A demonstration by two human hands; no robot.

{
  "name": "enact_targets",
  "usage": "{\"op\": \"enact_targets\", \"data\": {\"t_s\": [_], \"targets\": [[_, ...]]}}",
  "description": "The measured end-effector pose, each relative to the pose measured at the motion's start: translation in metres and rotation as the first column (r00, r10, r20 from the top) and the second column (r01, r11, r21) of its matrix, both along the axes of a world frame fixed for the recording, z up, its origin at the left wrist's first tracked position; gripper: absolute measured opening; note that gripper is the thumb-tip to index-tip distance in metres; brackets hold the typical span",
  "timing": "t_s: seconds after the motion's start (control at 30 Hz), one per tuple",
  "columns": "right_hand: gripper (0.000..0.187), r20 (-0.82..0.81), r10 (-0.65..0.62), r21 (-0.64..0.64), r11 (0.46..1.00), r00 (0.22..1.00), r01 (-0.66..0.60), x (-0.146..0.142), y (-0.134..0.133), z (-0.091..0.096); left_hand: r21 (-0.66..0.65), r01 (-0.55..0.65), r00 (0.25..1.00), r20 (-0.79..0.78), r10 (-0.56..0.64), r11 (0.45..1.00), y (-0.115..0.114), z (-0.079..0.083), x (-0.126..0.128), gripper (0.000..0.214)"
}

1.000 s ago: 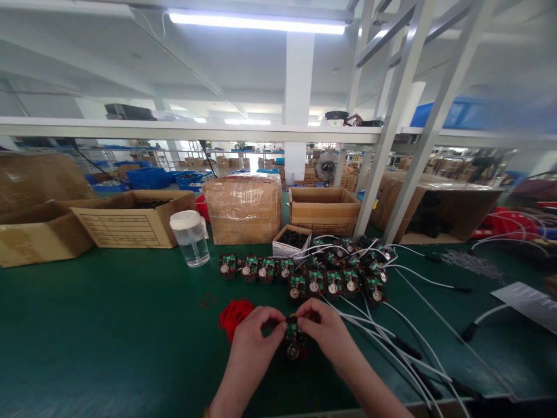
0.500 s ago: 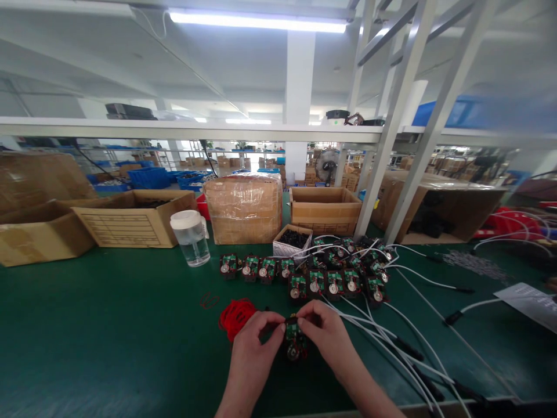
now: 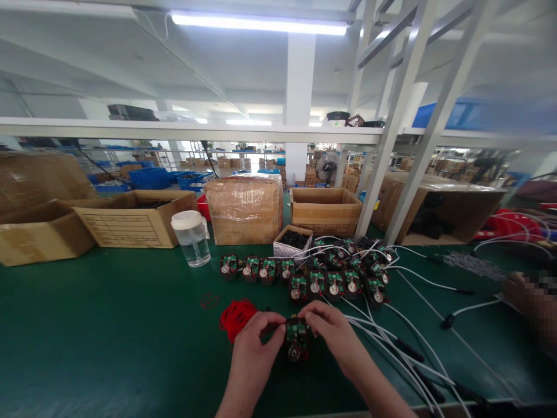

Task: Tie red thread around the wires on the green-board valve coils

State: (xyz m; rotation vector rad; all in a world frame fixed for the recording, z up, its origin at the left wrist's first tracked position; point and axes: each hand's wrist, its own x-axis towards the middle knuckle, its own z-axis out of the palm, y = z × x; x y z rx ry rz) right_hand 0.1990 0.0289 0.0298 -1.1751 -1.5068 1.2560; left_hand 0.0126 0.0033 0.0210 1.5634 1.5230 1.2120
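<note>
Head view: a lit workroom (image 3: 217, 75) fills the upper frame; a green worktop (image 3: 108, 325) spans the lower. At bottom centre, the left hand (image 3: 257, 341) pinches the upper-left edge of a circuit unit (image 3: 296, 341); whether the right hand (image 3: 333, 332), at its upper-right corner, grips cannot be told. Unit judged light and stiff, its green board (image 3: 296, 330) fragile; take hold by the dark housing edges.

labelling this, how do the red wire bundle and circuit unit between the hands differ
The red wire bundle is a loose heap; the circuit unit is a dark block with a green board. The bundle lies beside the left hand; the unit is between that and the right hand.
</note>
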Motion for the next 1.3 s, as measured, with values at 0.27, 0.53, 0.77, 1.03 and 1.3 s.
{"op": "enact_targets", "data": {"t_s": [0.27, 0.53, 0.77, 1.03, 1.3], "targets": [[0.01, 0.069, 0.032, 0.034, 0.999, 0.997, -0.034, -0.001, 0.007, -0.007, 0.0, 0.014, 1.0, -0.012, -0.014, 1.0, -0.001, 0.0, 0.0, 0.013], [0.012, 0.074, 0.031, 0.075, 0.996, 0.997, -0.037, 0.001, 0.006, -0.016, 0.002, 0.005, 0.999, -0.033, -0.005, 1.0, -0.002, 0.006, 0.001, 0.015], [0.012, 0.13, 0.014, 0.134, 0.991, 0.991, -0.032, 0.004, 0.005, -0.017, 0.013, 0.02, 1.0, -0.022, -0.02, 1.0, -0.002, 0.0, -0.002, 0.016], [0.017, 0.027, 0.01, 0.111, 0.994, 1.0, -0.013, 0.005, 0.0, -0.032, 0.023, 0.015, 1.0, -0.012, -0.015, 1.0, -0.007, -0.002, -0.002, 0.019], [0.024, -0.121, -0.016, 0.05, 0.998, 0.993, 0.022, 0.003, -0.01, -0.04, -0.012, 0.045, 0.997, 0.055, -0.045, 0.999, -0.011, -0.022, -0.006, 0.026]]}}
